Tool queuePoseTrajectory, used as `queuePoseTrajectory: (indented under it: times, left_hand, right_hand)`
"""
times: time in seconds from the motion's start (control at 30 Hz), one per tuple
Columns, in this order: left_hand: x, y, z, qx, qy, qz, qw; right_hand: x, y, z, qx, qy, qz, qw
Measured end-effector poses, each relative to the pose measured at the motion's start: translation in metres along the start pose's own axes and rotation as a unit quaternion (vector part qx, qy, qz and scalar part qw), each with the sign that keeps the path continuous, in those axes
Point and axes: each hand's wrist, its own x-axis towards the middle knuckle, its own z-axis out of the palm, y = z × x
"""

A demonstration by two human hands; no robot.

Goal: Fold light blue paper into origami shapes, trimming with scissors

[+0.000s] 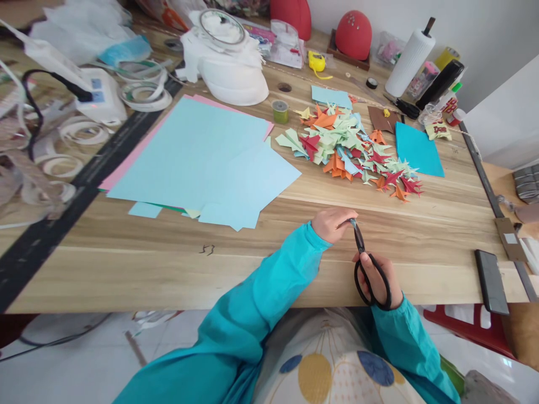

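Observation:
My right hand (384, 276) grips a pair of black-handled scissors (359, 238) by the loops, close to the table's front edge. The blades point away from me and look shut. My left hand (330, 224) is closed at the blade tips, its fingers pinched over them; whether anything else lies between those fingers is hidden. Beyond the hands lies a loose pile of small folded paper pieces (341, 137) in pale green, orange, red and blue. To the left, light blue paper sheets (189, 151) are stacked over pink ones.
A turquoise paper square (419, 148) lies right of the pile. A green thread spool (280, 111) stands beside the sheets. At the back are a yellow tape measure (316, 60) and a red pincushion (353, 35). A phone (491, 281) rests at the front right, a power strip (99, 95) far left.

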Motion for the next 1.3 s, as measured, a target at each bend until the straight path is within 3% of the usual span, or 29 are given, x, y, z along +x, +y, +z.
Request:
queuePoseTrajectory:
  times: [0.4, 0.63, 0.83, 1.03, 1.2, 1.3]
  left_hand:
    - [0.001, 0.000, 0.000, 0.002, -0.004, 0.008, 1.000]
    - [0.000, 0.001, 0.000, 0.000, 0.001, -0.007, 1.000]
    - [0.004, 0.006, -0.003, -0.020, 0.040, -0.123, 0.991]
    - [0.004, 0.008, 0.002, -0.083, 0.044, -0.193, 0.977]
    - [0.004, 0.007, 0.008, -0.220, 0.030, -0.328, 0.918]
    - [0.005, 0.007, 0.009, -0.263, 0.026, -0.359, 0.895]
  right_hand:
    - [0.001, 0.001, 0.001, -0.016, -0.001, -0.010, 1.000]
    - [-0.007, -0.001, 0.003, 0.030, 0.006, 0.000, 1.000]
    - [-0.008, 0.008, -0.004, 0.104, 0.005, -0.035, 0.994]
    - [-0.003, 0.016, -0.005, 0.224, -0.030, -0.094, 0.970]
    - [0.002, 0.021, -0.002, 0.277, -0.028, -0.135, 0.951]
    - [0.003, 0.020, -0.001, 0.294, -0.019, -0.169, 0.940]
